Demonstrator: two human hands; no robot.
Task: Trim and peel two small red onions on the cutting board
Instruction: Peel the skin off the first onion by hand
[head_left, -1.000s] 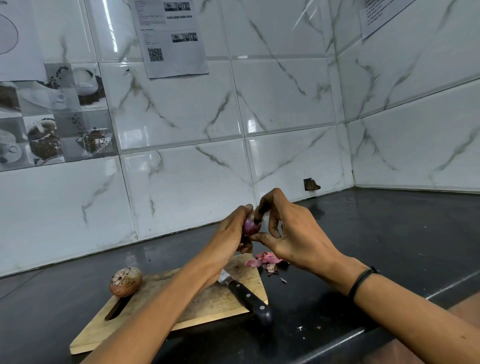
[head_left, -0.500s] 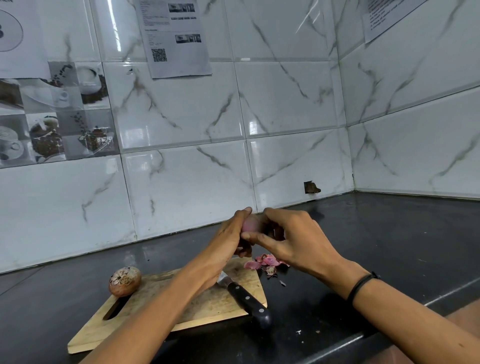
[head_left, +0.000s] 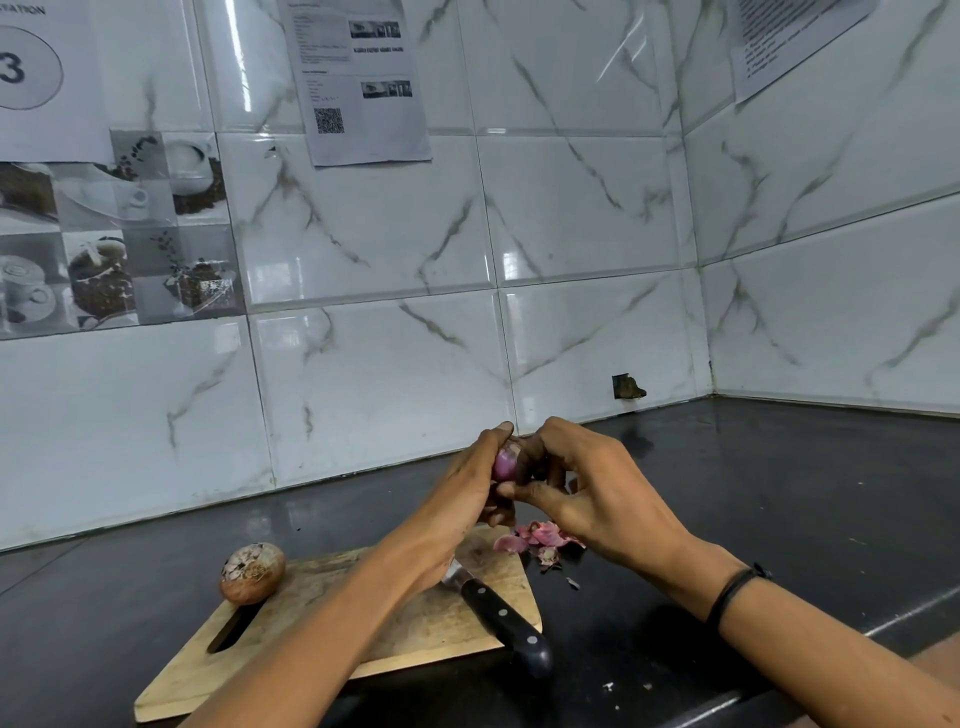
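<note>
Glossy purple onion (head_left: 505, 463) clasped in curled fingers of left hand (head_left: 462, 488), pinched by right hand (head_left: 597, 493), raised above far corner of worn wooden cutting board (head_left: 415, 623). On board: second onion (head_left: 253, 573), papery brown, unpeeled, by slot handle; black riveted knife (head_left: 498, 618). Pink peels (head_left: 540, 538) on dark polished counter (head_left: 779, 519); glossy veined white tiles (head_left: 389, 389) behind.

Glossy marbled wall tiles (head_left: 587, 208) back a dark, shiny countertop (head_left: 779, 493). The cutting board (head_left: 415, 629) is worn, matt wood. Paper sheets (head_left: 358, 78) hang on the tiles.
</note>
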